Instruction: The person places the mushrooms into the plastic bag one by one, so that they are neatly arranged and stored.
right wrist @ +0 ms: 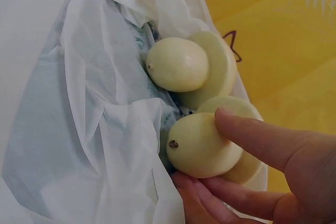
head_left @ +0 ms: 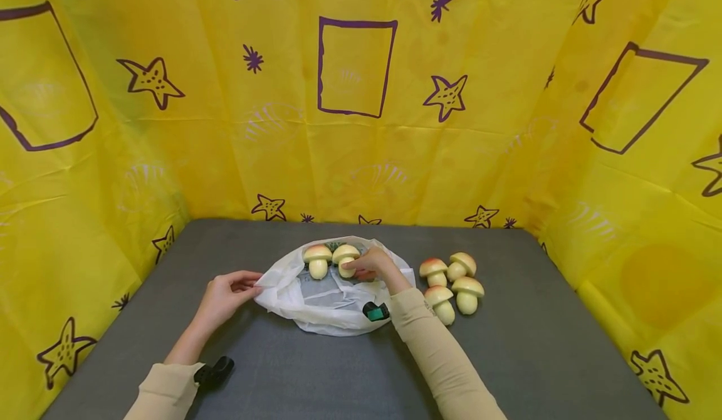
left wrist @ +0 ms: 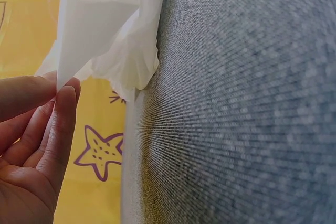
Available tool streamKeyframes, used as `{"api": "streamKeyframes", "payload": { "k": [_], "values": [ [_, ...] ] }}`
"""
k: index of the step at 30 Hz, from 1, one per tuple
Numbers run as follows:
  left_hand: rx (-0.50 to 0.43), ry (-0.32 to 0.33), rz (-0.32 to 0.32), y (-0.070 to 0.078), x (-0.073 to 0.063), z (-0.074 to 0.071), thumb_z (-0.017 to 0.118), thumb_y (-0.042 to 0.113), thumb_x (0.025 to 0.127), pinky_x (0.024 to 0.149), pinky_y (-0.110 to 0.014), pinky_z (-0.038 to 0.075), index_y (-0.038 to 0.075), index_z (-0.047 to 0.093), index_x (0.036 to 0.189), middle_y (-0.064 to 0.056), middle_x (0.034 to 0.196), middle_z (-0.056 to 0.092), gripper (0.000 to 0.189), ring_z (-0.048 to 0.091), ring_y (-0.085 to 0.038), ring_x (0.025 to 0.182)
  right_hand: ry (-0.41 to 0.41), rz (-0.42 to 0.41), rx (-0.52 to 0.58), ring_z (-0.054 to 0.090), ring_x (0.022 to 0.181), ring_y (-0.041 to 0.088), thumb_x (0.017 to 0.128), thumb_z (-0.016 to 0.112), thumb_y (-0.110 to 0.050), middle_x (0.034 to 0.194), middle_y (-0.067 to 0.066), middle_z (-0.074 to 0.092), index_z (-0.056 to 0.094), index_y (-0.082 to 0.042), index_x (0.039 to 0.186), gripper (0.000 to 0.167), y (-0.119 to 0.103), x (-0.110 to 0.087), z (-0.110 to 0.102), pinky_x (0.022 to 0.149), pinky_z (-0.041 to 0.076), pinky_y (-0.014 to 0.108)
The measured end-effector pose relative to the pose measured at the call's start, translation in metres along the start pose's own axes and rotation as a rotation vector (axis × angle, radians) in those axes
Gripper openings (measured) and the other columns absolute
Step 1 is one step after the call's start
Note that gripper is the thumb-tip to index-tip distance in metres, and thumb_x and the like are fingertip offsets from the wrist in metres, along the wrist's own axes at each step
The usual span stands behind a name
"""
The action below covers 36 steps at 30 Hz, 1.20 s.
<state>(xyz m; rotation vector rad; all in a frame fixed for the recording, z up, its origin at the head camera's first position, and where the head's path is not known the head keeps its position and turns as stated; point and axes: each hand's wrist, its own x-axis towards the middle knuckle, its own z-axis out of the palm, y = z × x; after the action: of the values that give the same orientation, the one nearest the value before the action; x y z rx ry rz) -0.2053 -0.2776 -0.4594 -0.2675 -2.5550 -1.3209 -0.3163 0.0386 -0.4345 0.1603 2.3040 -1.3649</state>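
Observation:
A white plastic bag (head_left: 316, 315) lies spread on the table with its mouth facing up. My left hand (head_left: 225, 294) pinches the bag's left rim between thumb and fingers, as the left wrist view shows the thin plastic (left wrist: 100, 30) held there. Inside the bag's mouth, my right hand (head_left: 373, 264) grips the stem of a toy mushroom (right wrist: 202, 148) with thumb and fingers. Another toy mushroom (head_left: 318, 262) sits beside it on the left, cream-stemmed with an orange-tinged cap. Something dark green shows behind the two caps, mostly hidden.
Several more toy mushrooms (head_left: 467, 294) stand in a group right of the bag, partly behind my right sleeve (head_left: 434, 357). The grey table (head_left: 293, 376) is walled on three sides by yellow cloth (head_left: 361, 175) with purple drawings.

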Motion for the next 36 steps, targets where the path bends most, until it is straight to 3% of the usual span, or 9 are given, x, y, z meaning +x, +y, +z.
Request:
{"api": "streamKeyframes", "payload": {
  "k": [21, 29, 36],
  "values": [
    [0.000, -0.001, -0.029, 0.002, -0.002, 0.000, 0.078, 0.016, 0.078, 0.065, -0.017, 0.052, 0.006, 0.071, 0.103, -0.010, 0.087, 0.071, 0.028, 0.064, -0.004, 0.071, -0.011, -0.026, 0.067, 0.069, 0.073, 0.019, 0.075, 0.081, -0.017, 0.078, 0.007, 0.064, 0.062, 0.005, 0.100, 0.038, 0.003, 0.001, 0.002, 0.074, 0.057, 0.032],
    [0.016, 0.002, -0.018, 0.001, -0.002, -0.002, 0.077, 0.016, 0.079, 0.064, -0.017, 0.052, 0.006, 0.071, 0.103, -0.010, 0.087, 0.071, 0.027, 0.064, -0.004, 0.071, -0.018, -0.061, 0.030, 0.070, 0.081, 0.021, 0.077, 0.079, -0.017, 0.090, 0.012, 0.070, 0.066, 0.004, 0.096, 0.032, 0.004, -0.006, -0.005, 0.077, 0.056, 0.031],
    [0.020, 0.001, -0.026, 0.001, -0.003, -0.003, 0.077, 0.017, 0.079, 0.065, -0.017, 0.052, 0.006, 0.071, 0.104, -0.010, 0.088, 0.070, 0.028, 0.064, -0.004, 0.071, 0.010, -0.113, -0.070, 0.071, 0.076, 0.021, 0.073, 0.082, -0.029, 0.085, 0.011, 0.073, 0.072, -0.001, 0.095, 0.037, -0.002, -0.019, -0.018, 0.071, 0.056, 0.032]
  ]
}}
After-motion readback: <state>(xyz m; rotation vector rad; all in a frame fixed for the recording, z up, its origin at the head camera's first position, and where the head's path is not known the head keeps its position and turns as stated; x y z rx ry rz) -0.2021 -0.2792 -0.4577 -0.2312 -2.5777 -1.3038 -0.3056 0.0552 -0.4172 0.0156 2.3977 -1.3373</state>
